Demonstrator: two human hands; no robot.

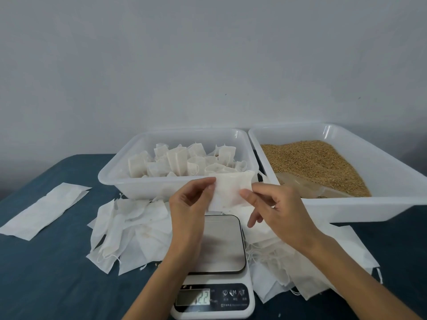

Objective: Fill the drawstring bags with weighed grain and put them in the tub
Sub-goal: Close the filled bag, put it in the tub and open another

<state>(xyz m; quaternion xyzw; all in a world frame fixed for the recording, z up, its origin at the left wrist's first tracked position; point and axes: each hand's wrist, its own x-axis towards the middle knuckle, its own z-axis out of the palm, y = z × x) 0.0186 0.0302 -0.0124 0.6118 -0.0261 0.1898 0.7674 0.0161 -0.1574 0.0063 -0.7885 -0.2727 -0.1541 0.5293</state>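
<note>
Pinching an empty bag (232, 190) in left hand (191, 202) and right hand (275, 209); tub (111, 179) filling, flat bags (131, 229) waiting.

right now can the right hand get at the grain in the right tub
Probably yes: the right hand is beside the open grain tub, nothing covering the grain, but it pinches an empty bag.

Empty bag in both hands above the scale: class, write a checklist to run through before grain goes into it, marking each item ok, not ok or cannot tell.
1. Empty bag pinched by left hand and right hand: ok.
2. Bag mouth opened: cannot tell.
3. Scale platform bare: ok.
4. Display reads zero: not ok, digits show.
5. Grain available in right tub: ok.
6. Left tub has room: ok.
</note>
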